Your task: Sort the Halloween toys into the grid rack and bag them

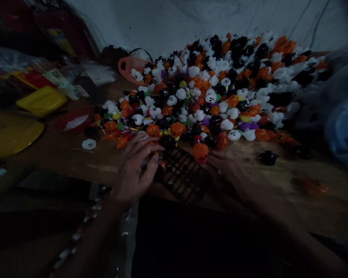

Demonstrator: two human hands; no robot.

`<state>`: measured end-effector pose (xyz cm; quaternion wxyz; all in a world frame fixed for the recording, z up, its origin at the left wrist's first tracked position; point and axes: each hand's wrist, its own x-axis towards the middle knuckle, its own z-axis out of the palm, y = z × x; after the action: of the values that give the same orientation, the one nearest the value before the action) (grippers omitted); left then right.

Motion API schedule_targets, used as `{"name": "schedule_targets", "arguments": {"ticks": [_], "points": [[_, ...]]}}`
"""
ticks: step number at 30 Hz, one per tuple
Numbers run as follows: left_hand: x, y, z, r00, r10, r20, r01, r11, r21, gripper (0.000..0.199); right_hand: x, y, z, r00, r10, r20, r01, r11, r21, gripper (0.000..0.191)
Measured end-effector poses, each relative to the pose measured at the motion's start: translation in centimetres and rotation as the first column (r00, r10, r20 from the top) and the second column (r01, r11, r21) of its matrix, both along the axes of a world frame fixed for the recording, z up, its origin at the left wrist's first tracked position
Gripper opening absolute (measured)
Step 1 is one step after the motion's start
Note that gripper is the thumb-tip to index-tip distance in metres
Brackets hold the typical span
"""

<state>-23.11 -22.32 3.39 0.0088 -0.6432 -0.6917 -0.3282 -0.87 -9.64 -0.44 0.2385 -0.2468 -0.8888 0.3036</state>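
Observation:
My left hand (pixel 137 166) is at the front of a heap of small plastic figures, its fingers curled and closed. Whatever lies in its grip is mostly hidden; something dark with a bit of orange shows beneath the fingers. My right hand (pixel 223 170) is in deep shadow, its fingertips against an orange pumpkin-faced figure (pixel 200 152) that they seem to hold. Between the hands a black grid rack (pixel 181 175) sits at the table's front edge. A round black figure (pixel 168 142) lies just beyond the left fingertips.
The heap of white, black and orange figures (pixel 210 98) rises towards the wall. An orange basket (pixel 127 69) stands behind it. Yellow containers (pixel 42 101) and a red dish (pixel 71 120) are at left. A bluish plastic bag (pixel 345 127) is at right, near a loose black figure (pixel 267 157).

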Motion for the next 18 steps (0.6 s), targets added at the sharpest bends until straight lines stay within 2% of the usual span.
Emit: {"name": "schedule_targets", "arguments": {"ticks": [3,5,11,14,18], "points": [[-0.1,0.1,-0.1,1.0,-0.007,0.011,0.007,1.0,-0.03,0.021,-2.3,-1.4,-0.7,0.995,-0.09,-0.037,0.083,0.985,-0.152,0.016],[-0.1,0.1,-0.1,1.0,-0.006,0.017,0.006,0.999,-0.043,0.022,-4.0,-2.0,-1.5,0.99,-0.111,-0.082,0.088,0.967,-0.24,0.014],[-0.1,0.1,-0.4,0.997,0.023,0.067,-0.021,0.999,-0.039,0.022,-7.2,-2.0,-2.7,0.971,-0.027,-0.237,-0.083,0.894,-0.439,0.013],[-0.2,0.1,-0.5,0.996,0.03,0.088,-0.026,0.999,-0.046,0.022,-7.5,-2.1,-2.9,0.974,-0.02,-0.228,-0.077,0.909,-0.41,0.013],[-0.3,0.0,-0.4,0.994,0.03,0.109,-0.025,0.999,-0.042,0.022,-7.4,-2.5,-3.4,0.981,-0.061,-0.186,0.013,0.968,-0.252,0.012]]}}
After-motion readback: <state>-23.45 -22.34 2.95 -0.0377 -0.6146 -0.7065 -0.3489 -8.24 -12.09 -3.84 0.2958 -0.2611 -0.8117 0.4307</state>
